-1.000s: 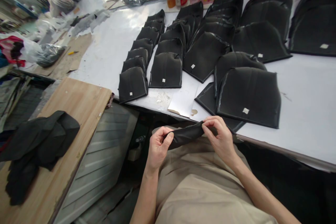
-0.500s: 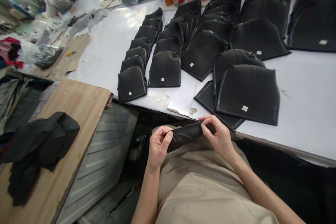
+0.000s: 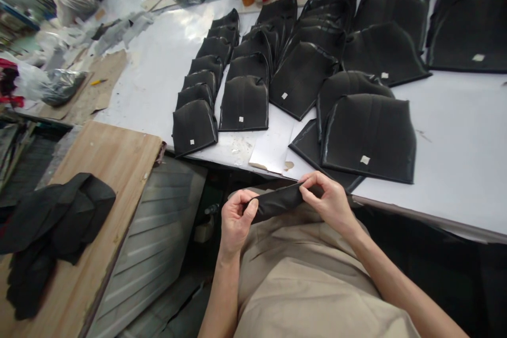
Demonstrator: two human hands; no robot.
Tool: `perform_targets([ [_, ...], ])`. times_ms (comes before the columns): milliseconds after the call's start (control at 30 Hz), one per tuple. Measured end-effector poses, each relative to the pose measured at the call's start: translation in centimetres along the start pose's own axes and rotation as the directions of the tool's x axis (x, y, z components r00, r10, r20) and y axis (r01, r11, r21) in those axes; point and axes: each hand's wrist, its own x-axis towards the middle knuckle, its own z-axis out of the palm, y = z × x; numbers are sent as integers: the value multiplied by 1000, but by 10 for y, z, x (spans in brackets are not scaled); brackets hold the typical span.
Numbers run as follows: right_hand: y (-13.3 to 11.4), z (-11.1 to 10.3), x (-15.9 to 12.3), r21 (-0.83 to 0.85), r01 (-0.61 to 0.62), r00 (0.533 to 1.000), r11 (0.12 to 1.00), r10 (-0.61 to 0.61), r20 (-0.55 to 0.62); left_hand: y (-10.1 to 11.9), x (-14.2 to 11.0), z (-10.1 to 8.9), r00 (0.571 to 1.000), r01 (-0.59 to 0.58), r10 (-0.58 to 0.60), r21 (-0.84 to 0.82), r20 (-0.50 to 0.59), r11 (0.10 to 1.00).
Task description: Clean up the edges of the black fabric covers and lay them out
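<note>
**Black Fabric Piece Held Over the Lap**

Across the upper half, from ten to two o'clock, a white table (image 3: pixel 455 132) carried rows of flat black pieces (image 3: pixel 368 137), each with a small pale tag. At eight o'clock a wooden board (image 3: pixel 99 169) bore a heap of dark cloth (image 3: pixel 47 222). At six o'clock, just below the table edge, a folded black fabric piece (image 3: pixel 277 202) was pinched at both ends: the left hand (image 3: pixel 234 222) gripped one end, the right hand (image 3: pixel 330 202) the other.

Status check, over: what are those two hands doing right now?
Left hand and right hand both pinching a folded black fabric piece over the lap. Finished black pieces lie beyond. Nothing in the way.
</note>
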Motion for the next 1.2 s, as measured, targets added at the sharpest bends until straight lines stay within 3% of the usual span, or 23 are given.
perform_targets([
  [233,-5,3,-1,-89,101,995,991,-102,-7,2,2,-12,999,52,-52,-28,-8,998],
  [333,-13,7,-2,-150,207,978,967,-200,63,14,5,-20,989,89,-107,161,104,983],
  [400,-19,12,-2,-184,285,956,941,-264,130,23,8,-18,968,-12,-83,378,235,926],
  [467,-22,18,-1,-200,337,936,920,-304,177,29,10,-9,936,-186,-21,545,351,817],
  [600,-24,25,0,-195,335,932,922,-295,209,17,13,13,906,-365,92,653,413,663],
  [767,-15,12,1,-119,279,929,953,-237,284,-4,16,16,891,-368,107,564,441,739],
  [933,0,-3,2,-19,263,889,965,-234,394,-1,19,14,901,-253,17,495,433,832],
  [1200,13,-2,5,-21,327,895,945,-303,326,-2,22,20,911,-131,-72,449,406,884],
])
